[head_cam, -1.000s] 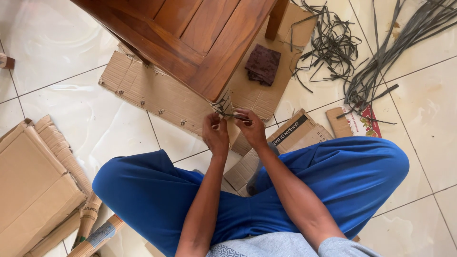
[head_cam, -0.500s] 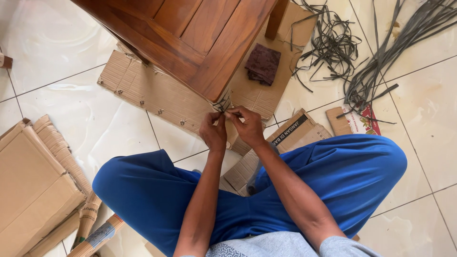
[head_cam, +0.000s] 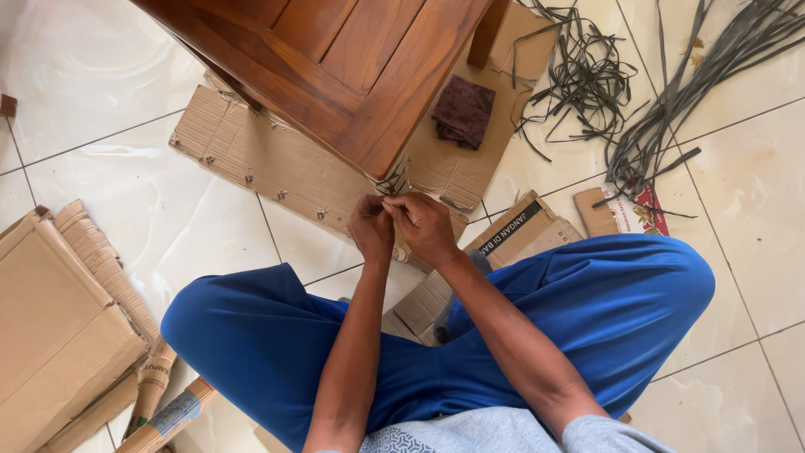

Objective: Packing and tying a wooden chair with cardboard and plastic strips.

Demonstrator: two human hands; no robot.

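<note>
Floor (head_cam: 101, 75) of glossy pale tile with dark grout lines, seen from above. Wooden furniture piece (head_cam: 335, 59), reddish-brown and panelled, standing on a flattened cardboard sheet (head_cam: 260, 164); its upper part cut off by the frame edge, one leg showing at top. Person seated cross-legged in blue trousers (head_cam: 604, 310), torso mostly out of view. Stack of folded cardboard (head_cam: 59, 327) at left, partly cut off. Loose bundle of long dark strips (head_cam: 671, 101) at upper right, running out of frame; smaller tangle of strips (head_cam: 579, 80) beside it. Flattened printed carton (head_cam: 511, 235) under the right knee, contents none visible. Dark brown cloth pad (head_cam: 463, 111) on the cardboard near the leg. Left hand (head_cam: 371, 228) and right hand (head_cam: 428, 226), pressed together at the lower corner of the furniture, both closed in a pinch on a thin dark strip (head_cam: 390, 183) that hangs from that corner; the strip's end is hidden between the fingers and hard to make out.
</note>
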